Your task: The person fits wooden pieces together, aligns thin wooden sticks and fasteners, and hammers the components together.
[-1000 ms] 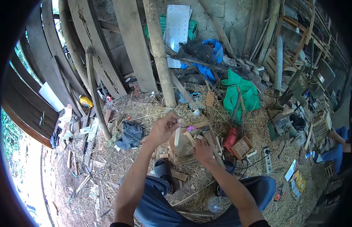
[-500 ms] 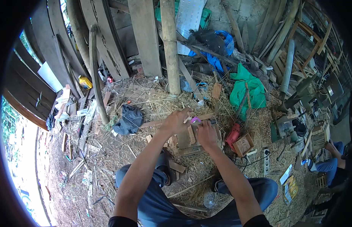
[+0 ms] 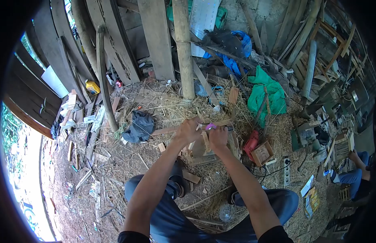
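My left hand (image 3: 189,130) is closed over the left part of a low wooden work block (image 3: 200,152); a pale wood strip (image 3: 191,145) shows below its fingers. My right hand (image 3: 218,139) is closed at the block's upper right, its fingers round something too small to name. Between the two hands sits a small purple ring-shaped thing (image 3: 211,126). A short wood piece (image 3: 206,141) lies on the block between my wrists. What each hand's fingers grip is mostly hidden.
A red power tool (image 3: 251,142) and a small wooden box (image 3: 262,154) are right of the block. Beyond stand a wooden post (image 3: 184,52) and a green sack (image 3: 267,95). Dark cloth (image 3: 139,126) lies left. A power strip (image 3: 286,172) and a seated person (image 3: 353,174) are at right.
Over the last second the left hand came down from above the block to beside the purple thing, with its strip lowered. The right hand moved up to it. The view shifted.
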Tool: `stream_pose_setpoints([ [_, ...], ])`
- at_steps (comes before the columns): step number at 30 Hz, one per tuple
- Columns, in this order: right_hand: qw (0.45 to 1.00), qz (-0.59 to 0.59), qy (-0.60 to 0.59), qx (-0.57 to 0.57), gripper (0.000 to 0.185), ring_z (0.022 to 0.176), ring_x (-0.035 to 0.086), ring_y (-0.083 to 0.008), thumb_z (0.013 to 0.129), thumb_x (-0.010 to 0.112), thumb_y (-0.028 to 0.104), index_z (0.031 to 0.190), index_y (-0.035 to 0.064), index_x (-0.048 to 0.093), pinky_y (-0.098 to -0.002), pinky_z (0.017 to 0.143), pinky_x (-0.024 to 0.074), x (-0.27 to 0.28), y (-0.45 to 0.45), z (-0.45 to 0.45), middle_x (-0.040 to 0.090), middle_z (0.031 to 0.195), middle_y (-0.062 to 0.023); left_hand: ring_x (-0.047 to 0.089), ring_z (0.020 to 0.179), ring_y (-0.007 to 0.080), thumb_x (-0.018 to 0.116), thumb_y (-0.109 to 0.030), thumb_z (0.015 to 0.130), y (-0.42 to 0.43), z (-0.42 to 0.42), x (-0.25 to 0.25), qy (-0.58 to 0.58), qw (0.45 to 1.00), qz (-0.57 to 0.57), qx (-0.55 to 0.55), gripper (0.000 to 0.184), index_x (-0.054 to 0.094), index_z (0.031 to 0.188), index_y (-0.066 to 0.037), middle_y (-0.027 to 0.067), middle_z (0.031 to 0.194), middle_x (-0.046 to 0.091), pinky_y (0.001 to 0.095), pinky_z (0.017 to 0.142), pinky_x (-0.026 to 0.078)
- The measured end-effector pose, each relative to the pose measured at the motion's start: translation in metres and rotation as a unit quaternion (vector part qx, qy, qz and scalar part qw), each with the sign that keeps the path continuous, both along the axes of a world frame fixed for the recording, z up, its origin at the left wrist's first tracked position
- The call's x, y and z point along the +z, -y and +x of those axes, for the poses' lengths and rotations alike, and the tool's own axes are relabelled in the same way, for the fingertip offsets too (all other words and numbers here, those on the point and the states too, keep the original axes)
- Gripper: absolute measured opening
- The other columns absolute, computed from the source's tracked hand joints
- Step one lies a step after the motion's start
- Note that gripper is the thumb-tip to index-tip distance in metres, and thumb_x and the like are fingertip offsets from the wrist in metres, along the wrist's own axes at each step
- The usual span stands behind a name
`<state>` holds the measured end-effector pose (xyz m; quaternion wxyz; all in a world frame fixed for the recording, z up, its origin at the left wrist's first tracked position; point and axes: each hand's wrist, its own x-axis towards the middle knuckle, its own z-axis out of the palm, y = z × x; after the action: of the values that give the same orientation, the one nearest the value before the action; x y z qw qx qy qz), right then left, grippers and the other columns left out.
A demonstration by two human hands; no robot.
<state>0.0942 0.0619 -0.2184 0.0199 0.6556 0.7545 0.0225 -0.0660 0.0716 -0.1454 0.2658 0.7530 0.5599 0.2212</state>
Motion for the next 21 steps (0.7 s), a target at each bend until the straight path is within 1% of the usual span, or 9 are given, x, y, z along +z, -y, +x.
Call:
stream_pose_setpoints([
  [2,1.000,-0.008,0.000,0.002,0.019,0.107,0.054,-0.0269,0.085,0.054,0.017,0.094,0.0093,0.069,-0.0418,0.089,0.0368,0.000,0.000,0.004,0.061,0.104,-0.0126,0.066,0.080,0.0340,0.066,-0.018,0.076,0.001,0.001,0.001,-0.007,1.000,-0.007,0.011,0.030,0.062,0.105,-0.010,0.0140,0.083,0.066,0.0417,0.072,0.053],
  [4,0.997,0.039,-0.054,0.027,0.018,0.109,0.051,-0.0261,0.085,0.054,0.016,0.092,0.0102,0.069,-0.0408,0.089,0.0370,-0.011,-0.002,0.009,0.058,0.109,-0.0121,0.066,0.081,0.0340,0.066,-0.018,0.076,0.000,0.002,0.004,-0.001,1.000,-0.005,0.007,0.030,0.062,0.105,-0.010,0.0139,0.083,0.066,0.0418,0.072,0.053],
  [8,0.999,0.012,-0.021,0.041,0.017,0.109,0.050,-0.0252,0.084,0.055,0.016,0.090,0.0109,0.070,-0.0408,0.089,0.0371,-0.003,0.011,0.017,0.057,0.109,-0.0104,0.066,0.082,0.0340,0.066,-0.019,0.077,0.001,0.005,0.007,-0.017,1.000,0.004,-0.002,0.030,0.062,0.106,-0.010,0.0134,0.084,0.067,0.0422,0.073,0.053],
  [10,0.995,0.040,-0.042,0.085,0.016,0.105,0.051,-0.0247,0.081,0.056,0.016,0.088,0.0111,0.070,-0.0412,0.089,0.0371,-0.003,0.016,0.022,0.056,0.107,-0.0093,0.066,0.082,0.0340,0.066,-0.019,0.077,-0.001,0.006,0.006,-0.020,1.000,0.000,0.000,0.030,0.062,0.105,-0.010,0.0133,0.085,0.067,0.0424,0.073,0.053],
  [11,0.995,0.038,-0.041,0.085,0.016,0.105,0.051,-0.0247,0.081,0.056,0.016,0.088,0.0111,0.070,-0.0412,0.089,0.0371,-0.003,0.017,0.026,0.056,0.107,-0.0093,0.066,0.083,0.0341,0.066,-0.019,0.078,-0.001,0.007,0.005,-0.022,1.000,-0.004,0.001,0.029,0.062,0.105,-0.010,0.0133,0.086,0.067,0.0425,0.074,0.053],
  [13,0.982,0.089,-0.043,0.161,0.016,0.106,0.051,-0.0246,0.080,0.057,0.016,0.087,0.0106,0.070,-0.0413,0.089,0.0372,-0.009,0.016,0.032,0.056,0.108,-0.0094,0.066,0.082,0.0339,0.066,-0.019,0.078,0.002,0.008,0.006,-0.022,1.000,-0.008,-0.001,0.029,0.062,0.105,-0.010,0.0135,0.086,0.067,0.0425,0.073,0.053],
  [16,0.968,0.126,-0.073,0.205,0.015,0.108,0.050,-0.0247,0.079,0.057,0.016,0.084,0.0101,0.070,-0.0417,0.089,0.0373,-0.009,0.012,0.037,0.056,0.111,-0.0102,0.066,0.081,0.0337,0.067,-0.019,0.078,0.003,0.007,0.006,-0.014,1.000,-0.008,-0.007,0.028,0.062,0.104,-0.010,0.0137,0.085,0.067,0.0421,0.072,0.053],
  [20,0.972,0.054,-0.099,0.205,0.015,0.112,0.049,-0.0263,0.080,0.057,0.015,0.088,0.0086,0.067,-0.0425,0.090,0.0366,0.005,0.016,0.039,0.057,0.113,-0.0117,0.066,0.078,0.0329,0.069,-0.019,0.078,-0.002,0.005,-0.001,0.025,0.999,0.023,-0.036,0.028,0.061,0.104,-0.010,0.0130,0.082,0.066,0.0403,0.070,0.053],
  [21,0.970,0.063,-0.151,0.182,0.015,0.109,0.051,-0.0278,0.081,0.057,0.014,0.091,0.0073,0.066,-0.0433,0.089,0.0390,0.008,0.018,0.039,0.058,0.110,-0.0128,0.066,0.078,0.0329,0.069,-0.019,0.078,-0.003,0.006,0.001,0.026,0.999,0.025,-0.041,0.028,0.061,0.104,-0.010,0.0130,0.082,0.066,0.0403,0.070,0.053],
])
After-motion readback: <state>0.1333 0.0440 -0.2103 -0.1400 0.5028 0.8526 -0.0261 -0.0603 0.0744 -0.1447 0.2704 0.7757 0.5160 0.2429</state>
